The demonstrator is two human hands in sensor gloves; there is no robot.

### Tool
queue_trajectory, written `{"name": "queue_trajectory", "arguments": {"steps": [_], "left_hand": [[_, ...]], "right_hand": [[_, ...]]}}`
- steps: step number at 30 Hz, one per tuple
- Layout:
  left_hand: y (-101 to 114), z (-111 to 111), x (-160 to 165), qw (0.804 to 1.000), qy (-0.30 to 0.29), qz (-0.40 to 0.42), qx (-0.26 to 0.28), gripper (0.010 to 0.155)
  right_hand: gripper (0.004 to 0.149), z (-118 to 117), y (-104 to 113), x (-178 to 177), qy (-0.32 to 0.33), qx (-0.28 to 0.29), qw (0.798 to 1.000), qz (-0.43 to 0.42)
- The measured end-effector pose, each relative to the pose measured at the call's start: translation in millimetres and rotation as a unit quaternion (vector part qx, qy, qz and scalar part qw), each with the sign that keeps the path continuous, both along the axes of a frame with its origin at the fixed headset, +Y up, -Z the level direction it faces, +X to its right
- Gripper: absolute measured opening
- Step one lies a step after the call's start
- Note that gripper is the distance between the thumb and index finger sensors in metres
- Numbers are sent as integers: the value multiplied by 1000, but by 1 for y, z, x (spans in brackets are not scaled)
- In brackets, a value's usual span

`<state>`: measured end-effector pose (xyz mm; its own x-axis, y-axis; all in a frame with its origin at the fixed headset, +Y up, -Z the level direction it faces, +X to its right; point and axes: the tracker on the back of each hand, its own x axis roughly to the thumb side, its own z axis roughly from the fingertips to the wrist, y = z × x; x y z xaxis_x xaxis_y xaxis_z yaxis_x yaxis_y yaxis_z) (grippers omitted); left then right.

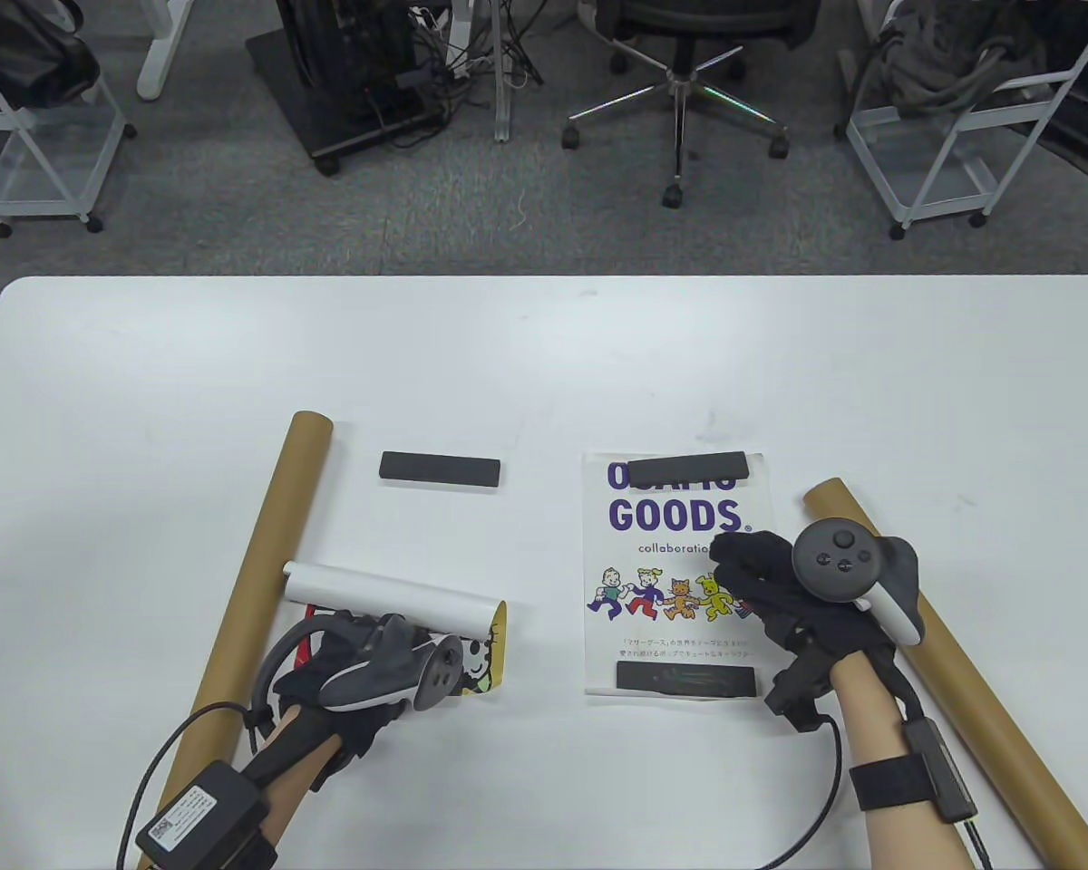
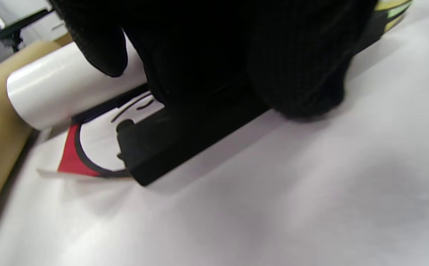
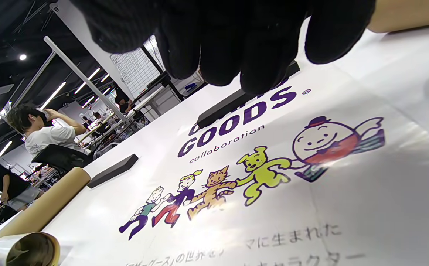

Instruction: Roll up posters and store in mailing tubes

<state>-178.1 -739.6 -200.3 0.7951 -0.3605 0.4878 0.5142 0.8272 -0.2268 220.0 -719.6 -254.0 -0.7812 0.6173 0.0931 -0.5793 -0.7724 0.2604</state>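
On the bench (image 1: 544, 362), the left hand (image 1: 363, 666) rests on the half-rolled poster (image 1: 390, 605); a black bar (image 2: 184, 140) pins its free edge, and whether the fingers curl round anything cannot be told. The left mailing tube (image 1: 263, 553) lies just beside the roll, presumably ready to receive it. The second poster (image 1: 675, 571) lies flat, held by bars at top (image 1: 689, 468) and bottom (image 1: 685, 679), apparently against curl. The right hand (image 1: 780, 580) hovers over it, fingers loosely bent, holding nothing. The right mailing tube (image 1: 961, 671) lies alongside.
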Motion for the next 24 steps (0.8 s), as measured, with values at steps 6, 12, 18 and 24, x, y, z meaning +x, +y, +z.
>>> {"name": "queue_trajectory", "arguments": {"steps": [6,12,18,24], "left_hand": [[1,0,-1,1000,-15,7,4,70],[19,2,-1,999,-21,15,21,70],[52,8,-1,998,-22,29,60,69],[65,17,-1,998,-29,32,36,69]], "right_hand": [[53,1,0,0,0,1,1000,3],[53,1,-1,1,-3,-6,1000,-7],[53,1,-1,1,-2,-10,1000,-9],[53,2,0,0,2,-12,1000,-6]]}}
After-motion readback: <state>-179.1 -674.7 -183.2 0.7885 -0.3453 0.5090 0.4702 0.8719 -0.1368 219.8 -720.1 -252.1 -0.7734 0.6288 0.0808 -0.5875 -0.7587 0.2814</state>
